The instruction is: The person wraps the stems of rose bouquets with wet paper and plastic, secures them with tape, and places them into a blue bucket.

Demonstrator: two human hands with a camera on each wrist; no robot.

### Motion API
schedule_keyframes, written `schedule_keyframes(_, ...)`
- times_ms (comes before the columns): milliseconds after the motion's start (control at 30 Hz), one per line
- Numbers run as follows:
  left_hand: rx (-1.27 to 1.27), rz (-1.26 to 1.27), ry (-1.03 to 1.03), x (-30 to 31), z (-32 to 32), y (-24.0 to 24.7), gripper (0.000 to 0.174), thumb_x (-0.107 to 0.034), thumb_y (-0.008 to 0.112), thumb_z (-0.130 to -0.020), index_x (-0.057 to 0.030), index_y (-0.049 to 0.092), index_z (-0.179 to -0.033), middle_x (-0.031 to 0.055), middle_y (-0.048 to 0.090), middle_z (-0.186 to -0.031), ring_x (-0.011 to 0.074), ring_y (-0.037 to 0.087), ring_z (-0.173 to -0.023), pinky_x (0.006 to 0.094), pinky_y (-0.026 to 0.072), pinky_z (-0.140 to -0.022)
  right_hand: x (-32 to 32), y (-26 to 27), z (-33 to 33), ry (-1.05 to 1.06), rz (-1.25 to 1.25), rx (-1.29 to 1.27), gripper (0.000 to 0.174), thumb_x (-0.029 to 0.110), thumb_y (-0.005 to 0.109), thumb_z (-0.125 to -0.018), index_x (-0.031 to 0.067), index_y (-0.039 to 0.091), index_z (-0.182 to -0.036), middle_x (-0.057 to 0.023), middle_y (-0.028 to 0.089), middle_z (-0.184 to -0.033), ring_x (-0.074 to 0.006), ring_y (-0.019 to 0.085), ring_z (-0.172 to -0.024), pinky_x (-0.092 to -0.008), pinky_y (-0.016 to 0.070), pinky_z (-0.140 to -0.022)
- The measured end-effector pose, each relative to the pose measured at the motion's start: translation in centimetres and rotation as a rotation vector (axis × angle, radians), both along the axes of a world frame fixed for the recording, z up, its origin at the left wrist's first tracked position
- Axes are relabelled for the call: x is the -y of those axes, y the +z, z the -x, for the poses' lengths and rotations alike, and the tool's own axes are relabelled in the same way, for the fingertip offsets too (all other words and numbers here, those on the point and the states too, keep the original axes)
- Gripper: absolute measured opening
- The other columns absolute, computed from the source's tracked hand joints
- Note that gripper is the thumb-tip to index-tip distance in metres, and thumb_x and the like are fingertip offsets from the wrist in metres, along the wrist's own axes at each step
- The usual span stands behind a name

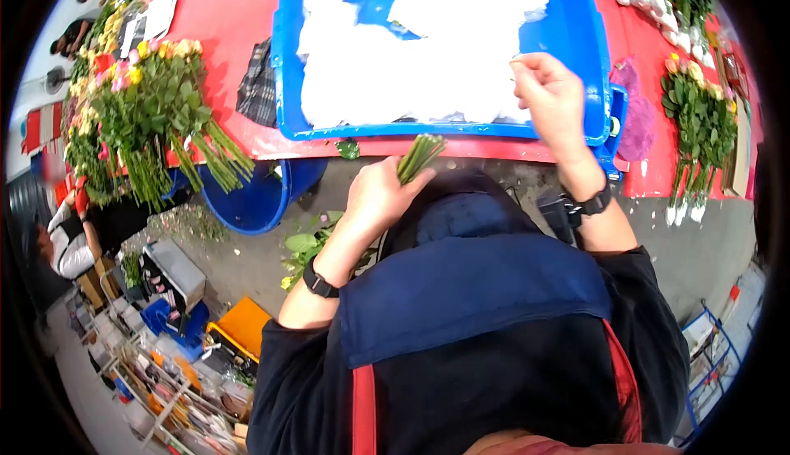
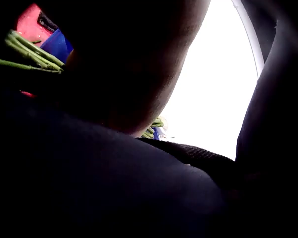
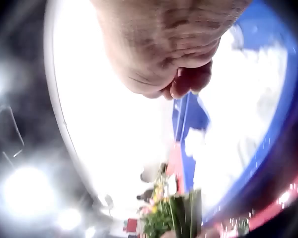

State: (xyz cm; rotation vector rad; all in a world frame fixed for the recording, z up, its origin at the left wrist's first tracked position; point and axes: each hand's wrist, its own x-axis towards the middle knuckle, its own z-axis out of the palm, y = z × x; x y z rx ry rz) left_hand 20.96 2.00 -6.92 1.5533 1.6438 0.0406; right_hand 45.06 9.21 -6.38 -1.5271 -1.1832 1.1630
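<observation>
My left hand grips a bundle of cut green stems, the stem ends pointing up toward the blue tray. In the right wrist view, the same stems show at the bottom. Soft white wadding fills much of the tray. Above its right part is my right hand, fingers curled and thumb against the index finger; nothing shows between them. In the right wrist view, this hand has its fingers folded in. The left wrist view is mostly dark, with some stems at upper left.
Bunches of roses lie on the red table at left, more at right. A blue bucket stands below the left edge. Checked cloth and purple cloth flank the tray. A person is at far left.
</observation>
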Motion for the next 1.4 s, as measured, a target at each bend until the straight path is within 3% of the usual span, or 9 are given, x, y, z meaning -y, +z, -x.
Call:
schedule_keyframes(100, 0.03, -0.017, 0.047, -0.1, 1.4, -0.3, 0.047, -0.046, 0.067, -0.082, -0.0013, 0.067, -0.095, 0.0216, 0.066, -0.079, 0.0387, 0.065, -0.081, 0.0441, 0.0507, -0.072, 1.8, 1.6, -5.2, 0.368, 0.183, 0.386, 0.013, 0.011, 0.066, -0.085, 0.0013, 0.067, -0.095, -0.0017, 0.063, -0.074, -0.0087, 0.059, -0.068, -0.025, 0.0487, -0.06)
schedule_keyframes(167, 0.14, -0.083, 0.067, -0.6, 2.4, -0.1, 0.04, -0.041, 0.069, -0.082, -0.0025, 0.067, -0.093, 0.0196, 0.065, -0.073, 0.0321, 0.067, -0.072, 0.0386, 0.05, -0.066, 4.0, 2.3, -7.2, 1.076, 0.251, 0.633, 0.023, 0.009, 0.07, -0.074, 0.0043, 0.069, -0.097, -0.0123, 0.069, -0.085, -0.0253, 0.067, -0.081, -0.037, 0.0519, -0.075)
schedule_keyframes(233, 0.174, -0.003, 0.101, -1.5, 2.7, 1.3, 0.036, -0.036, 0.07, -0.082, -0.0016, 0.066, -0.092, 0.0164, 0.063, -0.067, 0.0227, 0.063, -0.063, 0.0346, 0.0486, -0.062, 4.6, 3.6, -7.7, 1.161, 0.3, 0.777, 0.021, 0.011, 0.07, -0.075, 0.0044, 0.069, -0.095, -0.0135, 0.069, -0.09, -0.0279, 0.067, -0.086, -0.0387, 0.0512, -0.078)
schedule_keyframes(333, 0.2, 0.117, 0.158, -2.0, 3.0, 1.3, 0.032, -0.031, 0.071, -0.082, 0.0, 0.065, -0.087, 0.0097, 0.056, -0.06, 0.0107, 0.051, -0.058, 0.0307, 0.0459, -0.059, 0.3, 2.0, -9.1, 0.592, 0.077, 0.702, 0.015, 0.011, 0.067, -0.079, 0.0019, 0.068, -0.09, -0.0148, 0.066, -0.085, -0.0301, 0.064, -0.079, -0.0363, 0.0511, -0.071)
schedule_keyframes(500, 0.235, 0.051, 0.131, -2.5, 2.1, 1.2, 0.032, -0.031, 0.071, -0.083, 0.0004, 0.065, -0.085, 0.0069, 0.055, -0.059, 0.0077, 0.049, -0.059, 0.0301, 0.0453, -0.058, -14.6, -5.0, -13.8, 0.646, -0.252, 1.083, 0.022, 0.014, 0.062, -0.077, 0.002, 0.068, -0.095, -0.0182, 0.066, -0.094, -0.0367, 0.062, -0.091, -0.0427, 0.0497, -0.081)
schedule_keyframes(700, 0.284, -0.002, 0.143, -2.2, 0.8, 0.3, 0.032, -0.03, 0.073, -0.082, -0.0001, 0.068, -0.092, 0.0127, 0.063, -0.066, 0.0111, 0.055, -0.06, 0.0324, 0.0482, -0.061, -24.4, -13.0, -13.6, 0.119, 0.396, 0.759, 0.047, 0.037, 0.07, -0.081, -0.0016, 0.066, -0.106, -0.0176, 0.068, -0.097, -0.0302, 0.066, -0.088, -0.0397, 0.0507, -0.077)
schedule_keyframes(900, 0.251, 0.119, 0.155, -2.9, 0.0, 0.8, 0.032, -0.029, 0.073, -0.082, 0.0005, 0.068, -0.092, 0.0117, 0.061, -0.064, 0.0104, 0.052, -0.059, 0.032, 0.0472, -0.06, -19.8, -16.5, -15.9, -0.028, 0.55, -0.213, 0.043, 0.03, 0.072, -0.078, -0.0003, 0.066, -0.108, -0.0106, 0.065, -0.091, -0.0182, 0.058, -0.074, -0.031, 0.0435, -0.061)
schedule_keyframes(1133, 0.269, -0.008, -0.024, -4.0, -0.9, 0.9, 0.031, -0.029, 0.073, -0.082, 0.0008, 0.063, -0.085, 0.0101, 0.055, -0.06, 0.0132, 0.048, -0.055, 0.0332, 0.0446, -0.056, -9.1, -7.1, -12.6, 0.093, 0.361, 0.947, 0.056, 0.025, 0.074, -0.066, -0.0115, 0.058, -0.106, -0.0302, 0.063, -0.102, -0.0398, 0.063, -0.096, -0.0413, 0.0506, -0.082)
schedule_keyframes(1400, 0.31, 0.123, -0.076, -4.4, -2.4, 1.3, 0.036, -0.032, 0.071, -0.083, 0.0015, 0.068, -0.097, 0.0173, 0.066, -0.072, 0.0228, 0.066, -0.068, 0.0348, 0.0496, -0.069, -0.8, -6.7, -9.2, 0.414, 0.047, 0.613, 0.039, 0.023, 0.07, -0.079, 0.001, 0.065, -0.111, -0.0198, 0.066, -0.103, -0.0326, 0.063, -0.098, -0.0382, 0.0506, -0.086)
